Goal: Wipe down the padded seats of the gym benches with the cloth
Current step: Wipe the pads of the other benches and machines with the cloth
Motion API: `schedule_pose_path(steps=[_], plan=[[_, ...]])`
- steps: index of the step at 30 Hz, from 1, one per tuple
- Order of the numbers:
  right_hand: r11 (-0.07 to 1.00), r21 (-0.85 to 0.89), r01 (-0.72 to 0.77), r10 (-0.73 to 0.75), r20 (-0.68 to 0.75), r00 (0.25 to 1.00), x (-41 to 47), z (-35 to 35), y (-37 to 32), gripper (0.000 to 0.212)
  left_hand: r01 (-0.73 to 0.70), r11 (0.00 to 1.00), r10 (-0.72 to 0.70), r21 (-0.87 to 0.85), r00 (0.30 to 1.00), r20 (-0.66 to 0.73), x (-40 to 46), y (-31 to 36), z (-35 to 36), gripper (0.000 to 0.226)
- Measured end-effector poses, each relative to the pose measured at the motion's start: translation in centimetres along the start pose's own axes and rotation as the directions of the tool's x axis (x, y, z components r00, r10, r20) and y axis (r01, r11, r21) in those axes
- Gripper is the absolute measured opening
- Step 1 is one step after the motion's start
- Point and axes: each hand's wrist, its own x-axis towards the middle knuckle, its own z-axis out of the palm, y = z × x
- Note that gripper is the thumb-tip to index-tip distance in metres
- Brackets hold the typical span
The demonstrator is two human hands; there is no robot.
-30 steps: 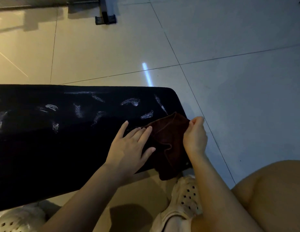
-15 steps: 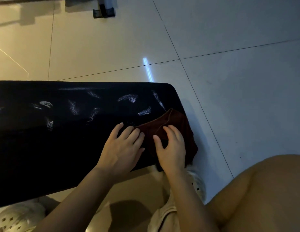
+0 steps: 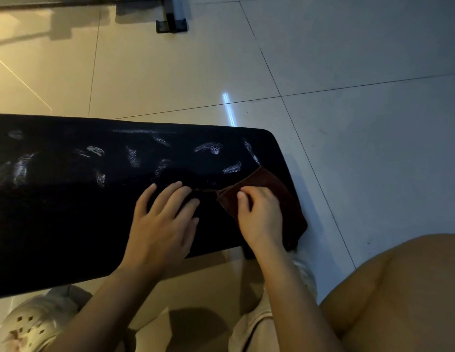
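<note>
A black padded bench seat (image 3: 69, 212) runs from the left edge to the middle of the view, with pale worn patches on its top. A dark brown cloth (image 3: 277, 189) lies at the seat's right end and hangs a little over its near corner. My right hand (image 3: 259, 217) rests on the cloth with its fingers curled over the cloth's left edge. My left hand (image 3: 163, 222) lies flat on the bare seat just left of the cloth, fingers spread, holding nothing.
Glossy floor tiles (image 3: 348, 123) surround the bench. A black metal foot of other equipment (image 3: 171, 24) stands at the top. My light clog shoes (image 3: 35, 323) are under the seat's near edge, and my bare knee (image 3: 399, 295) fills the lower right.
My right hand dropped from pinching the cloth's raised corner to pressing on the cloth. My left hand slid left off the cloth onto bare seat.
</note>
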Motion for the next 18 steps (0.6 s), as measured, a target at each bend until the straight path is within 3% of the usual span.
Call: schedule_pose_path(steps=[2,5,10,15,18], plan=[[0.996,0.009,-0.093,0.094,-0.073,0.993,0.8,0.4,0.6,0.044,0.074,0.997,-0.073,0.013,0.997,-0.039,-1.2,-1.5,-0.3,0.044],[0.980,-0.115,-0.166,0.175,0.076,0.982,2.4,2.5,1.5,0.064,0.139,0.987,-0.136,0.078,0.990,-0.045,-2.7,-3.1,0.0,0.050],[0.942,-0.213,-0.258,0.268,0.020,0.963,5.0,3.0,3.7,0.071,0.166,0.981,-0.158,0.099,0.984,-0.087,-3.2,-3.6,0.7,0.052],[0.932,-0.289,-0.219,0.262,0.117,0.958,2.4,3.5,2.2,0.067,0.099,0.991,-0.083,0.091,0.983,-0.163,-3.5,-3.7,1.4,0.045],[0.961,-0.265,-0.077,0.121,0.154,0.981,-1.8,4.8,-0.7,0.072,0.107,0.991,-0.094,0.081,0.983,-0.156,-3.5,-3.8,1.4,0.045]])
